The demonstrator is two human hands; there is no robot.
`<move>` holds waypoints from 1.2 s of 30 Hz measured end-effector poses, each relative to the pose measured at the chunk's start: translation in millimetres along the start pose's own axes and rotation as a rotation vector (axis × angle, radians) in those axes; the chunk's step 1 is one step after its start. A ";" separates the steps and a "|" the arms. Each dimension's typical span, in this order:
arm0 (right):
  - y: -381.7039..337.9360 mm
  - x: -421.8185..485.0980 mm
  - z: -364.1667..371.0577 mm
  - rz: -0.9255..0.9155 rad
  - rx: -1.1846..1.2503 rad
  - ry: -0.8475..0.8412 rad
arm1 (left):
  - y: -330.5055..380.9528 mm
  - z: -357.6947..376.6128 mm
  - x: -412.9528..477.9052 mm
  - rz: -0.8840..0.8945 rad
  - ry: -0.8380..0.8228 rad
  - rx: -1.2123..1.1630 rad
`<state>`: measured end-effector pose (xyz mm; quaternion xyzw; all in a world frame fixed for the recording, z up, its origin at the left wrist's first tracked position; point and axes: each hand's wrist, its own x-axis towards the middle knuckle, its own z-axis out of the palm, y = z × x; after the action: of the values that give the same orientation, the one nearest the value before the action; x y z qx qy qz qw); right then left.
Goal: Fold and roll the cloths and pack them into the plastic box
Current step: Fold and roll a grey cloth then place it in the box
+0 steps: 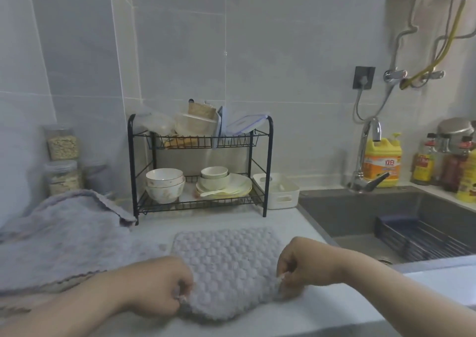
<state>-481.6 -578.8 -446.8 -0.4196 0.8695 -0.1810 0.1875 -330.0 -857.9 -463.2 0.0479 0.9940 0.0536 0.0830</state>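
Your left grip [157, 285] and right grip [301, 264] each pinch a near corner of the cloth [229, 256], spread on the table [226, 220] between and beyond them. Lift evenly; land both corners square on the far edge.

The pale countertop [304, 308] carries a grey bubble-textured cloth [229, 254] spread flat near its front edge. A heap of grey cloths [64, 233] lies to the left. A black two-tier dish rack [268, 169] stands by the wall, a white handled basket [280, 192] just beside it, and stacked jars [63, 146] in the corner.
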 end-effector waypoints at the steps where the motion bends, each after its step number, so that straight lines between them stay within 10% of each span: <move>1: 0.2 -0.5 3.9 0.001 -0.002 -0.083 | 4.4 2.9 -0.1 0.015 -0.028 -0.022; 19: 36.8 67.4 8.4 0.061 -0.160 -0.110 | -46.5 7.9 62.9 -0.197 -0.037 -0.186; 25: 59.1 128.9 -11.8 0.132 -0.045 0.293 | -93.9 -10.3 119.4 -0.312 0.175 -0.213; 36: 74.0 172.1 -14.4 0.220 -0.120 0.353 | -126.2 -4.5 151.9 -0.386 0.325 -0.177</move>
<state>-636.9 -670.7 -499.2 -0.2944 0.9386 -0.1782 0.0254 -490.8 -967.4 -497.5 -0.1593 0.9764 0.1304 -0.0649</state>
